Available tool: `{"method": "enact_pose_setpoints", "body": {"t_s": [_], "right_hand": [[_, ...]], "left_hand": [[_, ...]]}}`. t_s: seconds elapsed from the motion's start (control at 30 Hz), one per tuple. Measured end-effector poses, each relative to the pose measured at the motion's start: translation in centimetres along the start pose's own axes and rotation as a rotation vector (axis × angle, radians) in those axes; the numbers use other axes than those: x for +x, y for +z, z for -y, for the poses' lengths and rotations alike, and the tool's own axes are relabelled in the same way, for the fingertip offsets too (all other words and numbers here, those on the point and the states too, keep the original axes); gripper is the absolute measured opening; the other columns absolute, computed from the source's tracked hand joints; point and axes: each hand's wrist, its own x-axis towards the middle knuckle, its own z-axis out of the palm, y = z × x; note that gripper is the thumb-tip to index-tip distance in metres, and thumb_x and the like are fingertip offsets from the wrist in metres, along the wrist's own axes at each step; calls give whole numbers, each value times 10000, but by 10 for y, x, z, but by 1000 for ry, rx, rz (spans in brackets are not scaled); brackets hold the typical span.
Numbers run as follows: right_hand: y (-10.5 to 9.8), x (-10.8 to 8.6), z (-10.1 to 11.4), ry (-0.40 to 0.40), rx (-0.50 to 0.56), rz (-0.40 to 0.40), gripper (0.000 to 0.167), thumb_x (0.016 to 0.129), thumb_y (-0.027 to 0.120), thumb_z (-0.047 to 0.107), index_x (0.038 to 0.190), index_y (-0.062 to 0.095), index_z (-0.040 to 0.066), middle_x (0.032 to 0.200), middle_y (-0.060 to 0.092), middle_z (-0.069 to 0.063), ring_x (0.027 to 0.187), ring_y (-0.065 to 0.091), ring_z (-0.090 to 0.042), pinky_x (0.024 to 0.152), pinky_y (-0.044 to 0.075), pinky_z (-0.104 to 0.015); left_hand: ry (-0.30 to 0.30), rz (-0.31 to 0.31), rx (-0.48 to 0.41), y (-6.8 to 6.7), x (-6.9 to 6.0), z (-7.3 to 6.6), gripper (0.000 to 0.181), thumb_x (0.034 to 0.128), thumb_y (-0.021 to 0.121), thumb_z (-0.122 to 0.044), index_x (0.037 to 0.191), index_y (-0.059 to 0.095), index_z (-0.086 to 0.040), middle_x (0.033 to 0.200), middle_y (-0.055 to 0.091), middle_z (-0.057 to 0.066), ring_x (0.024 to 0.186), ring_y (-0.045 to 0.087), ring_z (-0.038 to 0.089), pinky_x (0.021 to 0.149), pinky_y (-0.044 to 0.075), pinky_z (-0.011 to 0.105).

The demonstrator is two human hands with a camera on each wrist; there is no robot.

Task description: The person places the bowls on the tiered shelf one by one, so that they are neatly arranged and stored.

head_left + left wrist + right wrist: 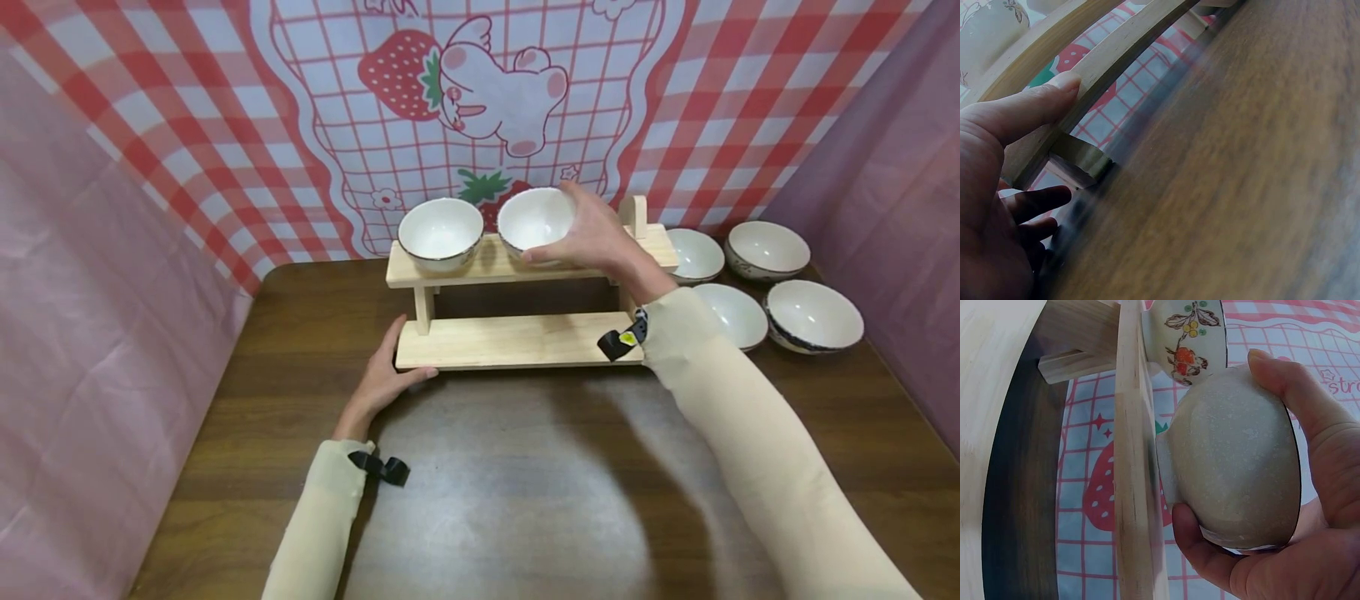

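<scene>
A pale two-tier wooden rack [517,340] stands at the back of the table. At its lower left end my left hand [381,382] grips the lower board, with the thumb [1054,100] along the front edge and the fingers around the end. My right hand [596,233] holds a white bowl [536,218] by its side, over the middle of the upper shelf. Its plain outer wall [1235,462] shows in the right wrist view; whether the base touches the shelf I cannot tell. Left of it, another white bowl [441,229] with painted fruit [1188,344] sits on the shelf.
Several more white bowls [813,315] stand together on the table right of the rack, partly behind my right arm. A red checked cloth [225,142] hangs behind the rack. Pink curtains [97,333] flank the brown table [480,500].
</scene>
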Motion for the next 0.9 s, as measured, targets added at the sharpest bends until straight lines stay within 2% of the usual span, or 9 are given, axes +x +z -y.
{"method": "enact_pose_setpoints", "body": {"t_s": [0.27, 0.57, 0.9], "right_hand": [[4, 5, -3, -27, -11, -8, 1141, 613, 946, 305, 1538, 321, 71, 1433, 494, -201, 1256, 504, -340, 1090, 443, -517], [7, 7, -1, -3, -31, 8, 1164, 638, 927, 317, 1565, 268, 67, 1477, 458, -213, 1305, 475, -356, 1120, 419, -531], [8, 11, -2, 3, 14, 45, 1161, 657, 924, 291, 1573, 246, 71, 1478, 445, -214, 1290, 484, -353, 1116, 425, -516]], "left_hand": [[-7, 1, -2, 1, 0, 1, 1065, 800, 842, -268, 1618, 163, -205, 1663, 257, 130, 1537, 244, 329, 1242, 219, 560], [-7, 1, -4, 1, 0, 1, 1079, 793, 846, -261, 1620, 155, -207, 1663, 257, 123, 1536, 248, 329, 1237, 228, 566], [-12, -3, -12, 1, -1, 0, 1078, 791, 846, -253, 1619, 157, -194, 1658, 265, 128, 1533, 254, 330, 1237, 224, 568]]}}
